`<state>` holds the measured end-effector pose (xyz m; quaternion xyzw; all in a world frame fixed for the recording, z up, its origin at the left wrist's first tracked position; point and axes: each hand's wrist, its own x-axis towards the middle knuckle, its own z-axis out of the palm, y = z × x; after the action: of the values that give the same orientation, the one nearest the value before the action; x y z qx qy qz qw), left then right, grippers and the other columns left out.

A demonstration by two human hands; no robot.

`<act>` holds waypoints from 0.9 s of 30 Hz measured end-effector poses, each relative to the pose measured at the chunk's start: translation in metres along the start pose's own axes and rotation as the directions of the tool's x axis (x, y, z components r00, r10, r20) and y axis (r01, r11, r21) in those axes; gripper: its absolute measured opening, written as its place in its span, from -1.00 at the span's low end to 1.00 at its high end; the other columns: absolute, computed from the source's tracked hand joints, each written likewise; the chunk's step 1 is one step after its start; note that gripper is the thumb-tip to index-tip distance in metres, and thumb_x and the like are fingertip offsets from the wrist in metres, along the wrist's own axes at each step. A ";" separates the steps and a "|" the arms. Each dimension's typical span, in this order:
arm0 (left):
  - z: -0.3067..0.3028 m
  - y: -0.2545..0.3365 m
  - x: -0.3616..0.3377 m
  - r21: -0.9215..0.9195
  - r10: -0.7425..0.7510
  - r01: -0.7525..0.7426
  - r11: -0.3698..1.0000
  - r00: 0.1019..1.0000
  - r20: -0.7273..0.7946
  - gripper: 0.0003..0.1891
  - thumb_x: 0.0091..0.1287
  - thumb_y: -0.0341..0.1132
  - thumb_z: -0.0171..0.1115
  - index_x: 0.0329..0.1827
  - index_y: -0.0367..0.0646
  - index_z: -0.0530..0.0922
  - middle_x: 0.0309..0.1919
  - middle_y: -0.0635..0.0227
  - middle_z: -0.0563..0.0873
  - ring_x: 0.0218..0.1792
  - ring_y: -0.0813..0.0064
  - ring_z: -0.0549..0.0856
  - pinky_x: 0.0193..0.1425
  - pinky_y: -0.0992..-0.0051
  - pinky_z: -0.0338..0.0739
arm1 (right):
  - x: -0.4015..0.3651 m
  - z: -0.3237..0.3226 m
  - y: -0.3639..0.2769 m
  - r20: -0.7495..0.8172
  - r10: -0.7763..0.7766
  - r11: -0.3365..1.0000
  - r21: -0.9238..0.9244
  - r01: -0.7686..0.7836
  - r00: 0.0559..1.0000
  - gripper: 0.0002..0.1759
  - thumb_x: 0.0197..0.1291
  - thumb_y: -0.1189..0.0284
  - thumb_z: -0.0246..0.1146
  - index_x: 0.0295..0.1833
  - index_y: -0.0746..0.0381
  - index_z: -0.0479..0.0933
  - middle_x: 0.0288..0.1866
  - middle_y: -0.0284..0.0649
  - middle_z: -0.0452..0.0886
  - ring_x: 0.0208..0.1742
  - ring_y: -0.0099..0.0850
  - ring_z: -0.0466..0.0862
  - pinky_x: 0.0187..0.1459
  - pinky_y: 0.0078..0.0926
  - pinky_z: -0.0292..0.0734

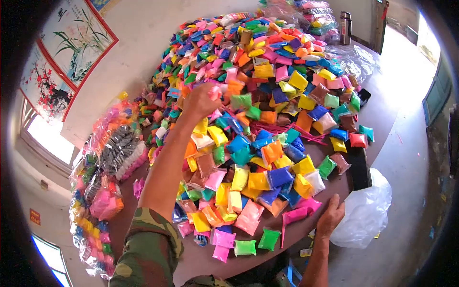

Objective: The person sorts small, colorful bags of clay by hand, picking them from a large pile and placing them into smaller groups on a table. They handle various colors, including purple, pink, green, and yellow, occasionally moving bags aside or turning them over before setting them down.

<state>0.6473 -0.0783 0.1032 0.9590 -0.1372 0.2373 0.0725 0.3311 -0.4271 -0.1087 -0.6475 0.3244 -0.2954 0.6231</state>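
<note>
My left hand [202,99] reaches across the heap with its fingers closed on a small pink packet [215,93]. Around it lie packets in many colours, among them a green packet [241,101] and an orange packet [234,87], both slightly blurred. My right hand [331,216] is at the table's near right edge, fingers curled against a clear plastic bag [366,213] that hangs beside the table. The fingers partly hide their hold on the bag. Closest to this hand on the table are bright pink packets [299,214].
A big pile of packets [205,52] covers the table [382,103]. Bagged packets [107,201] stand along the left side. A dark flat box [358,168] lies at the right edge. Behind are loose clear plastic [356,62] and a steel flask [345,28].
</note>
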 end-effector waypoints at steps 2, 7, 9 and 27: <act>-0.009 -0.021 -0.003 -0.095 -0.047 0.050 0.994 0.998 0.035 -0.51 0.16 0.00 0.49 0.08 -0.08 0.71 -0.06 -0.03 0.82 0.01 -0.08 0.81 0.08 0.06 0.70 | -0.001 0.003 -0.003 -0.021 -0.006 1.000 0.029 0.007 1.000 -0.54 0.64 0.15 0.20 -0.21 0.35 0.49 -0.32 -0.35 0.48 -0.26 -0.51 0.40 -0.21 -0.40 0.39; -0.022 -0.044 -0.017 -0.090 -0.150 0.147 0.985 0.988 -0.030 -0.39 0.22 0.21 0.50 0.01 -0.18 0.71 -0.17 0.00 0.82 -0.07 -0.08 0.81 0.03 0.07 0.67 | 0.000 -0.001 0.001 0.005 0.009 1.000 -0.009 -0.009 1.000 -0.54 0.64 0.14 0.19 -0.18 0.36 0.52 -0.30 -0.34 0.51 -0.25 -0.51 0.42 -0.19 -0.40 0.41; -0.027 -0.046 -0.023 -0.050 -0.141 0.136 0.989 0.984 -0.109 -0.32 0.26 0.32 0.49 0.02 -0.19 0.73 -0.22 0.05 0.82 -0.14 0.03 0.82 -0.05 0.12 0.65 | -0.001 0.000 -0.005 0.010 0.025 1.000 0.016 -0.025 1.000 -0.53 0.64 0.13 0.19 -0.16 0.37 0.54 -0.29 -0.33 0.52 -0.24 -0.50 0.43 -0.18 -0.40 0.42; -0.069 -0.049 -0.062 -0.837 -0.417 0.468 0.284 0.846 0.332 -0.63 0.42 -0.08 0.55 0.05 -0.20 0.79 -0.18 0.45 0.80 -0.28 0.64 0.77 -0.27 0.57 0.72 | 0.001 -0.001 0.000 0.031 0.046 0.995 0.088 -0.049 0.998 -0.56 0.64 0.18 0.21 -0.17 0.39 0.51 -0.29 -0.29 0.53 -0.26 -0.47 0.43 -0.19 -0.36 0.44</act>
<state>0.5789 -0.0034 0.1309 0.7731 0.0275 0.0743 0.6293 0.3315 -0.4285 -0.1089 -0.6155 0.3173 -0.2851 0.6628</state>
